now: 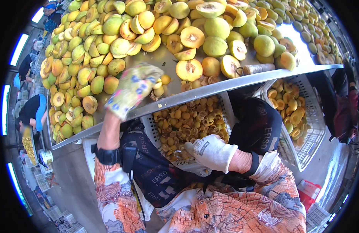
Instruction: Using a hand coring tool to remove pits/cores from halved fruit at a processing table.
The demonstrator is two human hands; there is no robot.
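In the head view, your left hand (134,91), in a soft, pale fabric glove with blurred blue and pink blotches, bends over the smooth metal table (166,64). Its fingers curve down beside small, rounded yellow fruit pieces (159,90) near the table's straight, shiny edge; blur hides whether they pinch any. Your right hand (212,152), in a white knitted glove with a ribbed cuff, is curled above the crate between your knees. You show its back, so I cannot tell what its fingers close on.

In front of you, halved fruits (189,70) lie cut face up, with moist yellow flesh and rough brown centres, before a heap of smooth-skinned green and yellow fruit (109,44). A loop-ended tool (259,69) with a dull, cylindrical handle rests by the edge. Below, the white, slotted plastic crate (148,130) holds crumpled, brownish-yellow scraps (191,122); another white crate (312,143) at your right holds cup-shaped yellow pieces (292,103).
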